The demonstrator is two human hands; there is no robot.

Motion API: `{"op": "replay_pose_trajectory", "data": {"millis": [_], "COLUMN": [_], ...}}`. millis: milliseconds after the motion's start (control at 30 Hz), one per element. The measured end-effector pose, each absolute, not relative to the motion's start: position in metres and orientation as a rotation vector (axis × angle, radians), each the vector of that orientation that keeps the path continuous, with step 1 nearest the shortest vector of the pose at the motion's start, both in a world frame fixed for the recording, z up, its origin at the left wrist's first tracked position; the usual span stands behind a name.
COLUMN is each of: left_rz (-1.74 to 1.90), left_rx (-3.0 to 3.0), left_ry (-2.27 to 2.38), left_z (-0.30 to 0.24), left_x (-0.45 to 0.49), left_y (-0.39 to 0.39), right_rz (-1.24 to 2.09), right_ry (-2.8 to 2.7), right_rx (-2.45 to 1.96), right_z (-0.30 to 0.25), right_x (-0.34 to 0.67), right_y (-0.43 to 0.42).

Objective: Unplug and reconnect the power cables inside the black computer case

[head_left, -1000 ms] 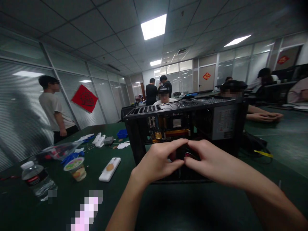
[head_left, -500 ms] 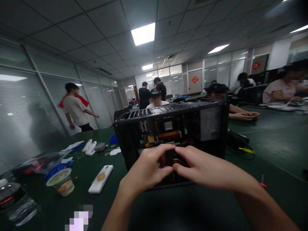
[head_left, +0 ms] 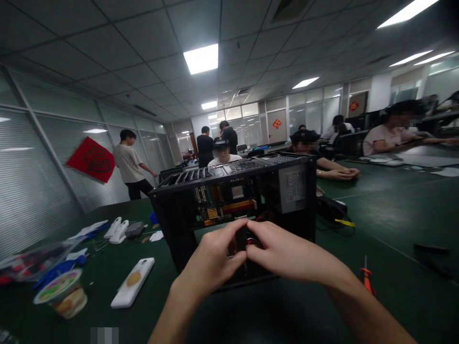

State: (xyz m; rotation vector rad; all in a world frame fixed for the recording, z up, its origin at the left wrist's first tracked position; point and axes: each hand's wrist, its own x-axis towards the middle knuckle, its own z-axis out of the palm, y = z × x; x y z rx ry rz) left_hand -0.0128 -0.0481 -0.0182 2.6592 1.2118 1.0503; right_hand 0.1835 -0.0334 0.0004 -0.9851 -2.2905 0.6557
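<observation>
An open black computer case (head_left: pixel 186 186) lies on its side on the dark green table (head_left: pixel 394 215), with its motherboard (head_left: pixel 224 205) and power supply (head_left: pixel 292 186) showing inside. My left hand (head_left: pixel 211 260) and my right hand (head_left: pixel 283 251) meet at the case's front opening. Both have their fingers curled and pinched around a small dark part with red on it, which the fingers mostly hide.
A white phone (head_left: pixel 132 282) and a lidded food cup (head_left: pixel 62 294) lie left of the case. An orange-handled screwdriver (head_left: pixel 366 277) lies to the right. Black cables (head_left: pixel 333 212) trail behind the case. Several people sit or stand farther back.
The view has swung to the right, so the case and both hands sit further left in frame. The screwdriver has come into view. The hands keep the same pinched hold.
</observation>
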Motion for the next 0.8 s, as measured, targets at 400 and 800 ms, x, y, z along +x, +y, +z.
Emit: {"op": "replay_pose_trajectory", "data": {"millis": [400, 800], "left_rz": [1.139, 0.726], "left_rx": [2.884, 2.373], "left_ry": [1.374, 1.454], "left_z": [-0.022, -0.091], "left_x": [-0.022, -0.044], "left_y": [-0.035, 0.046], "right_rz": [0.681, 0.507], "right_ry": [-2.149, -2.293], "right_rx": [-0.866, -1.305], "right_z": [-0.003, -0.105], "right_x": [0.174, 0.125], "right_y": [-0.026, 0.067]}}
